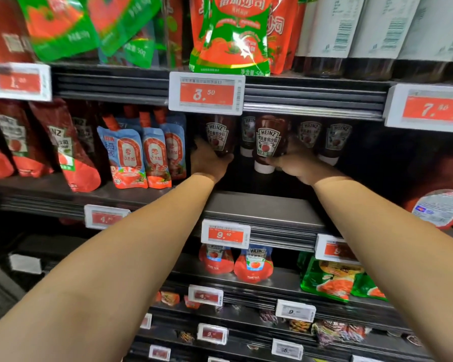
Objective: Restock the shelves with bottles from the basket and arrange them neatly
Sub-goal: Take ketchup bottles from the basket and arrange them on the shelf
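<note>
Both hands hold Heinz ketchup bottles on the middle shelf, just under the 3.50 price tag.

The left hand is wrapped around the lower part of the left ketchup bottle, directly below the 3.50 price tag, thumb across its front. The right hand grips the right ketchup bottle, below the tag's right corner, cap down, its white cap showing under the fingers. More Heinz bottles stand behind and to the right of that tag. Blue sauce pouches stand to the lower left of it. The shelf lies bare beneath the bottles.
</note>
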{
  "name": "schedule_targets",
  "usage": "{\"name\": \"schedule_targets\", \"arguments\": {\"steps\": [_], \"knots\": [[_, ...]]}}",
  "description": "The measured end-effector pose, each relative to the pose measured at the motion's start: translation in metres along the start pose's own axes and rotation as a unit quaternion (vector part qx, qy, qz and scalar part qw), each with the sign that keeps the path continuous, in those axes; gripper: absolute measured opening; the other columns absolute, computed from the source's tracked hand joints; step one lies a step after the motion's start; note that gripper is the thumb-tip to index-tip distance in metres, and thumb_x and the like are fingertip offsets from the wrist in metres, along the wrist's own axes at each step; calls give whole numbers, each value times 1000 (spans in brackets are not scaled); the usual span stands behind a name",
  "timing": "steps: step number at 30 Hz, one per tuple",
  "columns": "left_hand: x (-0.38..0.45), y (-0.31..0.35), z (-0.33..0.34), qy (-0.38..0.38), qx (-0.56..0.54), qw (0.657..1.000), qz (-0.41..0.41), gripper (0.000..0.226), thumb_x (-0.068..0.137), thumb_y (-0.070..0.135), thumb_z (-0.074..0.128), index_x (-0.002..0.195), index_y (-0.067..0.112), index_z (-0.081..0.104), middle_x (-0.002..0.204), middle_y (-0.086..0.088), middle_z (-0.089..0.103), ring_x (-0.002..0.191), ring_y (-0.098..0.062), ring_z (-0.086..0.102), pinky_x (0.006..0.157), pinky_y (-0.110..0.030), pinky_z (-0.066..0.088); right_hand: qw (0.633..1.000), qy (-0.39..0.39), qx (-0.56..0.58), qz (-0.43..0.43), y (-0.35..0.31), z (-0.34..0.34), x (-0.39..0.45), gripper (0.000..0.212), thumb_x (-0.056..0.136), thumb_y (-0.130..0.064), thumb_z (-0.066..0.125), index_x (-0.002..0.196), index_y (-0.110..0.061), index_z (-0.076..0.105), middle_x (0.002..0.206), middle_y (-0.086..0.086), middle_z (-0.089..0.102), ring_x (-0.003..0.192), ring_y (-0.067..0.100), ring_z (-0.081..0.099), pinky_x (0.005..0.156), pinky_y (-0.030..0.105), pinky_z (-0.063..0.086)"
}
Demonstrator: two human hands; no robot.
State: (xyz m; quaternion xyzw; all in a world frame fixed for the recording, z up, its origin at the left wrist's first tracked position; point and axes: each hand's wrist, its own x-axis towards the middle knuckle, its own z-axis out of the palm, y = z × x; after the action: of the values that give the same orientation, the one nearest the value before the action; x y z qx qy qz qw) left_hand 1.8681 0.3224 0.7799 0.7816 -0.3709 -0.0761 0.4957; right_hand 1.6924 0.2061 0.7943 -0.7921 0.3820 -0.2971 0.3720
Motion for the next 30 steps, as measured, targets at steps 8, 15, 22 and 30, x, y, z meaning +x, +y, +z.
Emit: {"name": "schedule_targets", "arguments": {"steps": [8,15,22,30], "knots": [[13,-9,2,24,-3,999,45,73,73,28,89,134,7,56,131,-11,67,120,-29,62,85,-19,38,995,95,-30,-29,7,24,7,89,64,-27,97,139,-14,50,133,6,65,125,23,60,106,34,47],[17,-11,3,30,-17,998,49,71,65,26,93,127,9,64,122,-8,72,112,-24,67,89,-25,51,993,97,-40,-55,9,32,18,79,68,-28,94,136,-15,56,131,4,68,121,21,63,104,30,47],[14,-11,3,41,-8,998,54,73,59,28,96,122,9,65,119,-6,73,108,-20,68,77,-16,42,994,80,-17,-74,12,40,19,73,72,-27,91,136,-15,58,130,2,68,120,17,63,107,35,49],[12,-6,2,26,-3,998,56,80,61,29,96,130,8,60,126,-8,70,117,-23,65,87,-20,45,993,84,-33,-81,8,44,13,74,76,-28,89,140,-17,55,134,2,66,124,17,61,100,23,43]]}}
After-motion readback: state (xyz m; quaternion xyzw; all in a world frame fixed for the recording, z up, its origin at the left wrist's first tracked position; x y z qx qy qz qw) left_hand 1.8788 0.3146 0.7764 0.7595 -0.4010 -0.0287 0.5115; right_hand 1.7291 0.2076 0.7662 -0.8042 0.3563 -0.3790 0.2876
